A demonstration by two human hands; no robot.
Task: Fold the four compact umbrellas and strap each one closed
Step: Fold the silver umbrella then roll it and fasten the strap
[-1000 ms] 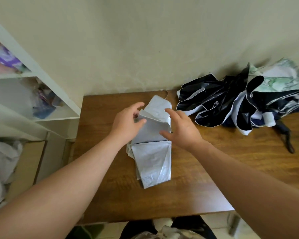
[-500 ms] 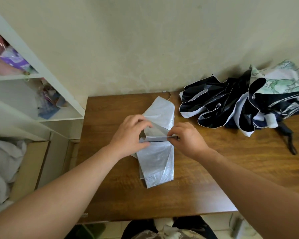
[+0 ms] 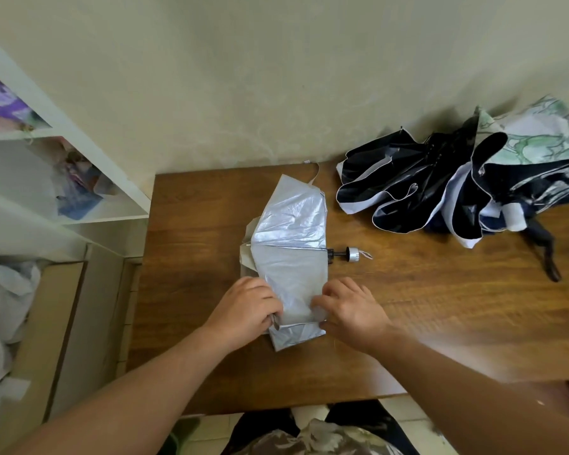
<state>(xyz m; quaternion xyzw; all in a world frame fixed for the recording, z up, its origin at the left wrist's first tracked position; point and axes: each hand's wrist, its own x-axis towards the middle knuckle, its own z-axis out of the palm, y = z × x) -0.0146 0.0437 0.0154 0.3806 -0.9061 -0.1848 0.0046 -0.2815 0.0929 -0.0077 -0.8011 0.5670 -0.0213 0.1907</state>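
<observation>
my left hand (image 3: 247,310) and right hand (image 3: 349,308) pinch the shiny, crinkly silver umbrella (image 3: 293,244); fingertips hidden under fabric.

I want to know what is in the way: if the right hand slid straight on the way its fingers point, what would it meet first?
Its fingers point left across the silver umbrella, so the right hand would probably meet the left hand first.

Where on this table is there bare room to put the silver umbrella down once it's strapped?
Bare wood lies right of the right hand, in front of the umbrella pile, and in a narrower strip between the silver umbrella and the table's left edge. The far right corner is crowded by the pile; the middle holds the silver umbrella, gripped by both hands, the left hand included.
</observation>
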